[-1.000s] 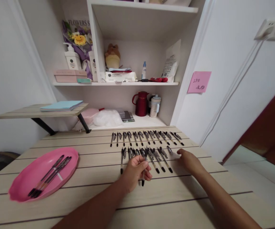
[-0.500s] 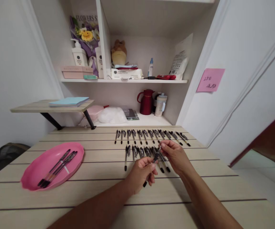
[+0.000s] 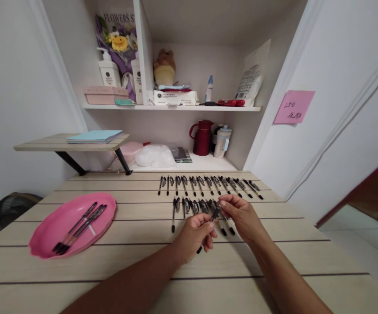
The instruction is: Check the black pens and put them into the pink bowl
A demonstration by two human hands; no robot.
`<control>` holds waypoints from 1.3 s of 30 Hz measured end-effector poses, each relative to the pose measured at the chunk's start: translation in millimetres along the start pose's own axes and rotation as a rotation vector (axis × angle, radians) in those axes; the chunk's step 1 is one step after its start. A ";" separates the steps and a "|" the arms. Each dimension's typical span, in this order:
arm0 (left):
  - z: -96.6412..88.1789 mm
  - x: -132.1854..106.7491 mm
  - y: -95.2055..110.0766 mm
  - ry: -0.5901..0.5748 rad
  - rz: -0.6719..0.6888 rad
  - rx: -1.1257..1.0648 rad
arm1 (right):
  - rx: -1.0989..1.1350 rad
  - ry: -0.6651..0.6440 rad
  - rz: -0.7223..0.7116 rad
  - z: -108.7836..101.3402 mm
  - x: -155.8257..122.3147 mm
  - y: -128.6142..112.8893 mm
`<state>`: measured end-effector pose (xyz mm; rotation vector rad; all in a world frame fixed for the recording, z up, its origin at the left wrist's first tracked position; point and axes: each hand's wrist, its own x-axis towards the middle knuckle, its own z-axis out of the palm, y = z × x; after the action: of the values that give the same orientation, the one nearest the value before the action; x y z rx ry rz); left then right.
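My left hand (image 3: 198, 231) is closed around a black pen (image 3: 214, 213), which slants from the lower left up to the right. At the pen's upper end, the fingertips of my right hand (image 3: 239, 213) are pinched; whether they grip the barrel or a cap is too small to tell. Just beyond my hands lies a nearer row of pens (image 3: 173, 216) with black caps (image 3: 177, 205) beside them, partly hidden by my fingers. Farther back runs a longer row of pens (image 3: 185, 185), also with caps alongside. To the left, a pink tray (image 3: 43, 235) holds three pens (image 3: 82, 229).
A small raised shelf (image 3: 38, 144) with blue paper (image 3: 94, 136) stands at the back left. Behind the table, the cabinet holds a red jug (image 3: 203, 138), a pale cup (image 3: 222, 143) and a white plastic bag (image 3: 155, 156). A pink note (image 3: 294, 107) is on the right wall.
The camera view has shifted slightly. My two hands stay together at the pen, with the right fingertips a little closer along its upper end.
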<state>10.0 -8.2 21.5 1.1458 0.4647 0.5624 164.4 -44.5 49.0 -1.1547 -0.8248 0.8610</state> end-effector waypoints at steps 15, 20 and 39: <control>7.0 -2.6 0.1 0.062 0.055 0.087 | 0.007 0.016 -0.068 7.1 -8.3 1.6; 10.2 -5.0 1.1 0.105 0.079 0.123 | 0.000 -0.043 0.035 6.4 -9.6 1.5; 9.5 -6.7 3.3 0.046 0.060 0.098 | 0.131 -0.242 0.105 0.8 -11.6 0.5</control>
<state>10.1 -18.2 28.2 1.2459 0.5032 0.6251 158.6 -54.5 47.5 -0.9969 -0.8960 1.1415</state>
